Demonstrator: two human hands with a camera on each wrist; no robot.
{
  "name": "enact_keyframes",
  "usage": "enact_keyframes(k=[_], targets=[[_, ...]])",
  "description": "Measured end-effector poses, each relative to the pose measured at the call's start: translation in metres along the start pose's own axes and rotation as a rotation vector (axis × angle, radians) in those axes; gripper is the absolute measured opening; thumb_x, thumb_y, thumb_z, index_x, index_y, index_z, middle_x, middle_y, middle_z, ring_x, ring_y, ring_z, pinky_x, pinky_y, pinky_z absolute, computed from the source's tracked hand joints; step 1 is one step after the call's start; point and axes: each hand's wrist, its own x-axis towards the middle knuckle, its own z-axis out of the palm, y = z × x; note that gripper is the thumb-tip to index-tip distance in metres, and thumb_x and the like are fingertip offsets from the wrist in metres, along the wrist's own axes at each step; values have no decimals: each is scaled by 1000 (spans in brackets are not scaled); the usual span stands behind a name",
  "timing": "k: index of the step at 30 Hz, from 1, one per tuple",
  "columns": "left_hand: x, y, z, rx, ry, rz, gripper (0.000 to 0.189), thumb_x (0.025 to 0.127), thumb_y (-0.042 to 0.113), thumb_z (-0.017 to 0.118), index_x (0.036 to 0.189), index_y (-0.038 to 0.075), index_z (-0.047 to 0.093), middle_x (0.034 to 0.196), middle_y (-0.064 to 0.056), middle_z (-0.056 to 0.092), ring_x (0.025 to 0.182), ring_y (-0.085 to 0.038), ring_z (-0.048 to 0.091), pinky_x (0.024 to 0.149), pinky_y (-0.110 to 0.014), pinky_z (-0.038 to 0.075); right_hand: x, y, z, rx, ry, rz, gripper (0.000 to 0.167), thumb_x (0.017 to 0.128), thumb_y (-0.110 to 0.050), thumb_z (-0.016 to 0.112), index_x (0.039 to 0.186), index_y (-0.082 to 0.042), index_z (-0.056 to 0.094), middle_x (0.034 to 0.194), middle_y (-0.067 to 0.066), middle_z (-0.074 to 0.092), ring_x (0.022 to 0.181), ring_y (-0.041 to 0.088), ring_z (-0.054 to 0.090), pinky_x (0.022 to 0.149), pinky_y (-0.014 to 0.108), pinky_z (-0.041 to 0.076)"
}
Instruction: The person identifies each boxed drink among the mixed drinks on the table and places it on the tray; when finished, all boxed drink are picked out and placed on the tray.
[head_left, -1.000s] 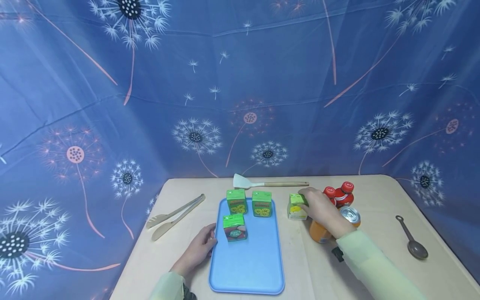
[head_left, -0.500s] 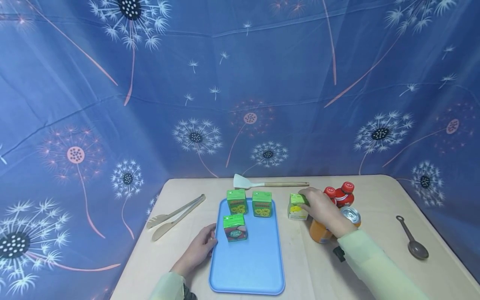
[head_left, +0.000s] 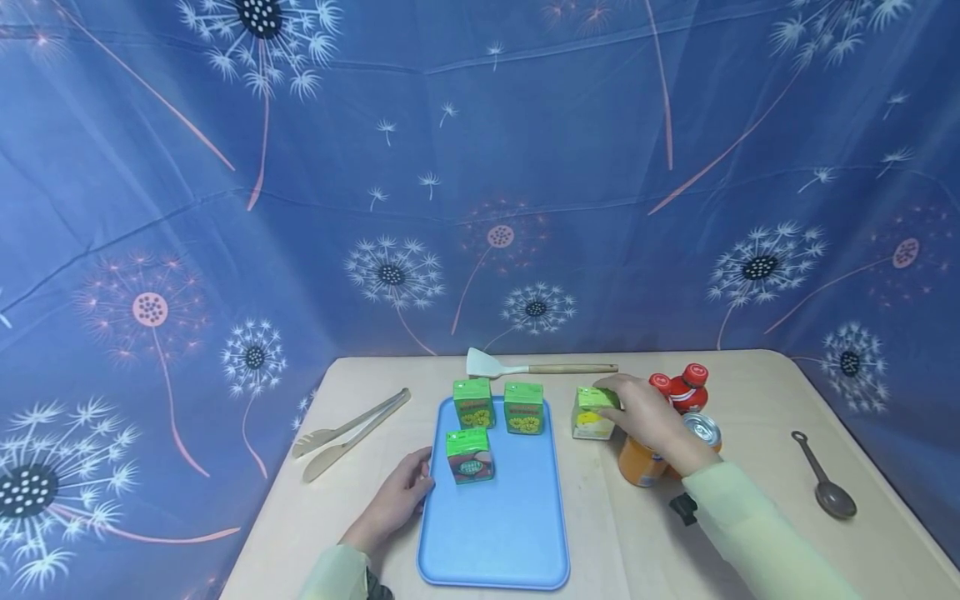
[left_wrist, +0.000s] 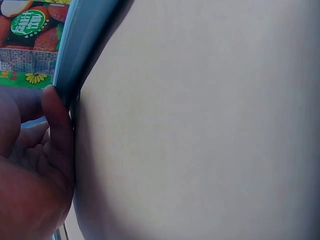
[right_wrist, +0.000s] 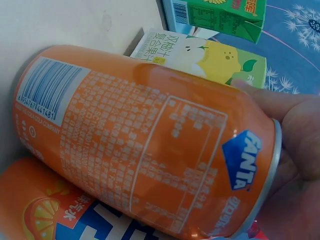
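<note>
In the head view my right hand (head_left: 651,418) grips a yellow-green juice box (head_left: 592,423) from its right side, thumb towards me, just right of the blue tray (head_left: 495,533). In the right wrist view an orange soda can (right_wrist: 165,140) covers part of that hand and box. My left hand (head_left: 395,497) holds the tray's left rim, fingers bent at the edge. Two green juice boxes stand at the tray's far end, a left one (head_left: 474,408) and a right one (head_left: 524,410). A third box (head_left: 470,458), with a dark red front, stands nearer me.
Orange cans, among them a near one (head_left: 639,465), stand under my right wrist. Red-capped bottles (head_left: 688,390) are just behind. A spatula (head_left: 555,368) lies beyond the tray, tongs (head_left: 352,437) to the left, and a dark brown spoon (head_left: 823,479) far right.
The yellow-green juice box has shifted slightly left and towards the tray in my right hand, and my right forearm has moved a little. My left hand and the tray have stayed still.
</note>
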Motion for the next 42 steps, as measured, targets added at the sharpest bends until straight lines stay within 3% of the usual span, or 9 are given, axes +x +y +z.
enact_keyframes(k=[9,15,25,42], targets=[[0,2,-1,25,0,-6,54,109,15,54,158,0,38,110,-8,54,91,-22,59,84,-35,49,-4,0,-5,68,8,-9,52,83,-12,90,131,-5,72,125,15,70,113,36,67,96,57,54],[-1,2,-1,40,-5,-13,54,109,15,53,158,-1,37,112,-9,55,97,-23,58,89,-40,48,-6,-4,-7,110,14,-57,49,81,-13,92,127,-8,75,122,10,72,110,33,67,95,57,54],[2,-1,0,18,-3,5,53,109,12,53,157,-2,38,109,-9,52,87,-22,58,74,-30,50,-11,-12,-2,197,45,-106,45,81,-13,92,123,-10,77,119,6,73,109,29,68,95,57,53],[-1,3,-1,-11,-9,-16,54,109,15,53,158,-1,37,108,-9,53,86,-21,59,77,-32,50,-8,-38,19,256,61,-162,43,80,-15,93,120,-9,79,115,3,74,107,25,69,93,54,54]])
